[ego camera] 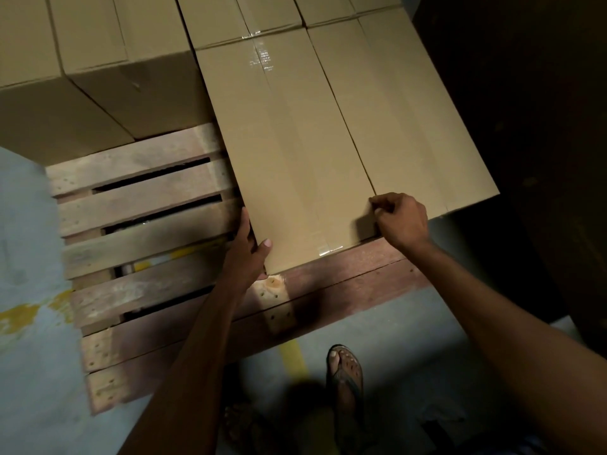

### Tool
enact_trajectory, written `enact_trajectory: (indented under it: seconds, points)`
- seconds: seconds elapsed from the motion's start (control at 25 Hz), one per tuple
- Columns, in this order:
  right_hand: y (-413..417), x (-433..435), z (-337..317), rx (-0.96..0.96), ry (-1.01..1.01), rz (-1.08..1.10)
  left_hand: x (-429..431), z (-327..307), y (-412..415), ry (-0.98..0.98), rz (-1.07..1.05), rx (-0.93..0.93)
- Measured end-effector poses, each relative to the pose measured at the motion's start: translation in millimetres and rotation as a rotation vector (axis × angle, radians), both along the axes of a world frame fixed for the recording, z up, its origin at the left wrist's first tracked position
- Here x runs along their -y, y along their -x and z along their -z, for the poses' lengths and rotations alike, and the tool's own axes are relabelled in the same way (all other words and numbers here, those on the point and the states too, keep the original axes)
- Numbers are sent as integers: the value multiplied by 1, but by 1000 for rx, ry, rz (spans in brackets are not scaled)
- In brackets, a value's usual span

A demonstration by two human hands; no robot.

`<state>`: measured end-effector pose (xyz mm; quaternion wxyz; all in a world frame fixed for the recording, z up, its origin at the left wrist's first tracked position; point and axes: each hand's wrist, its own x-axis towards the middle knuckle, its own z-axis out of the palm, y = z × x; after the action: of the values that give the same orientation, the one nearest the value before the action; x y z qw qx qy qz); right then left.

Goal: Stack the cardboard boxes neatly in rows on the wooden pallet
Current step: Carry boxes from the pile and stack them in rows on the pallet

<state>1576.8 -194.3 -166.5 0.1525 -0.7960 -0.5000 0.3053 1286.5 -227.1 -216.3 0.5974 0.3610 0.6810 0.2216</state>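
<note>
Two bare forearms reach down over a sandalled foot point(345, 369) standing on a grey-blue floor point(29, 224) with worn yellow paint patches point(19, 316) at the left. Beyond them sits the wooden pallet point(141, 205), its near left slats bare, with a taller stack of boxes point(98, 93) at its back left. The left hand point(244, 254) grasps the near left corner of a long taped box point(295, 152) lying on the pallet, thumb on top. The right hand point(399, 221) is curled at the box's near right corner, by the seam with a neighbouring box point(417, 119); I cannot tell whether it truly clasps the box. Deep shadow fills the room at the right.
</note>
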Motion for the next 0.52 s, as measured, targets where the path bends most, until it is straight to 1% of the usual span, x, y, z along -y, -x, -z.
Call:
enact_trajectory:
  seconds: [0.32,0.4,0.52]
  points:
    - [-12,-5,-4,-57,49,-1,2,2,3,-3,54,-46]
    - [-7,-4,-12,-82,33,3,2,-2,3,-42,60,-67]
    - [19,20,-43,-103,-61,0,2,-33,0,-155,-42,-135]
